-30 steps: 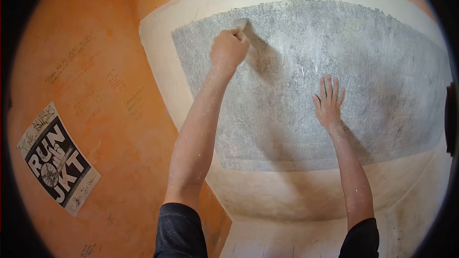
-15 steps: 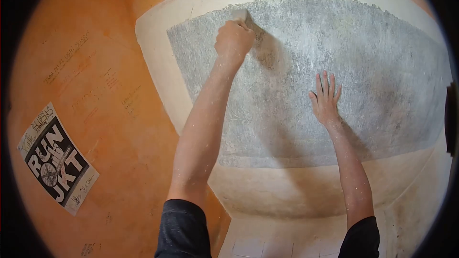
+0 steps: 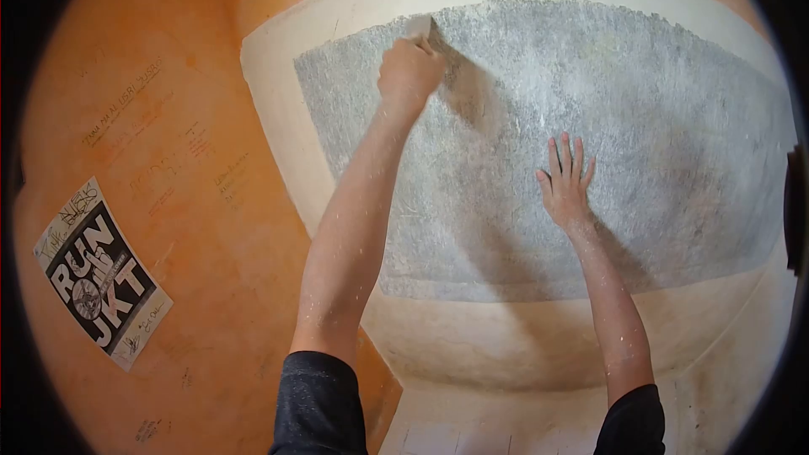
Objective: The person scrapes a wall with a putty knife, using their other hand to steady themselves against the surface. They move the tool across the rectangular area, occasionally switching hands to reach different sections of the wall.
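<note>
My left hand (image 3: 411, 72) is closed around a scraper, its handle hidden in my fist. The scraper's flat grey blade (image 3: 419, 26) points up and meets the upper left edge of a rough grey patch (image 3: 480, 177) on the wall. Lower and to the right, my right hand (image 3: 566, 190) rests on the same patch with the fingers spread and nothing in it. Pale specks dot both forearms. My left arm throws a dark shadow across the patch.
A smooth off-white border (image 3: 274, 76) frames the grey patch. To the left stands an orange wall (image 3: 211, 270) with handwriting and a black-and-white poster (image 3: 103, 274). A dark object (image 3: 795, 211) juts in at the right edge. Pale wall (image 3: 472, 337) curves below the patch.
The view has shifted slightly. My right hand sits a little further left and lower in the picture. The scraper remains at the patch's upper edge, with barely any movement.
</note>
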Demonstrator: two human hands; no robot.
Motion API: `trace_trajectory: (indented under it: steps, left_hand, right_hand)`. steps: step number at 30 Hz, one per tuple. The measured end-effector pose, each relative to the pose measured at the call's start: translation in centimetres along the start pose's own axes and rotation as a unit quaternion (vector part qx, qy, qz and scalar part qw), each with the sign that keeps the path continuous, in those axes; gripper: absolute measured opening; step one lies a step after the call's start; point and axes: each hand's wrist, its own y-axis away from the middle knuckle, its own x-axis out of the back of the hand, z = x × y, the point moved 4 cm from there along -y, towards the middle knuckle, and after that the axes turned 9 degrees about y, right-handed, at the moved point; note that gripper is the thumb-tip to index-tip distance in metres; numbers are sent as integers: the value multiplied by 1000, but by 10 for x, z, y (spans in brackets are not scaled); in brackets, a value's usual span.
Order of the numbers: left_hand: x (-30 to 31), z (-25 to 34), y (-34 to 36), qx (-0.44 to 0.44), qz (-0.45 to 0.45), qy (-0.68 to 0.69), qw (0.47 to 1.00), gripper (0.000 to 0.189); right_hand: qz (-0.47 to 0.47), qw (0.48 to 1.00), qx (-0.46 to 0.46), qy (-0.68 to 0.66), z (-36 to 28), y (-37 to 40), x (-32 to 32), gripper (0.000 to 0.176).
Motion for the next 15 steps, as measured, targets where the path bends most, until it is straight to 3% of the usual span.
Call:
trace_trajectory:
  steps: [3,5,8,13,15]
  left_hand:
    - [-10,9,4,-31,20,-10,999,31]
    - [-8,10,-8,8,8,48,999,31]
    - [-14,14,1,-4,29,-24,999,33]
    - [-11,16,-7,-3,38,19,999,34]
    - [-20,15,-4,12,-7,-55,998,35]
  right_hand:
    - [-7,1000,-4,0,-2,0,1,64]
    - [-43,999,-4,-5,1,0,0,64]
    - [-29,999,4,-18,1,1,2,65]
    - [-33,999,-1,-25,4,-5,4,64]
    - [-34,999,2,-25,3,-2,5,64]
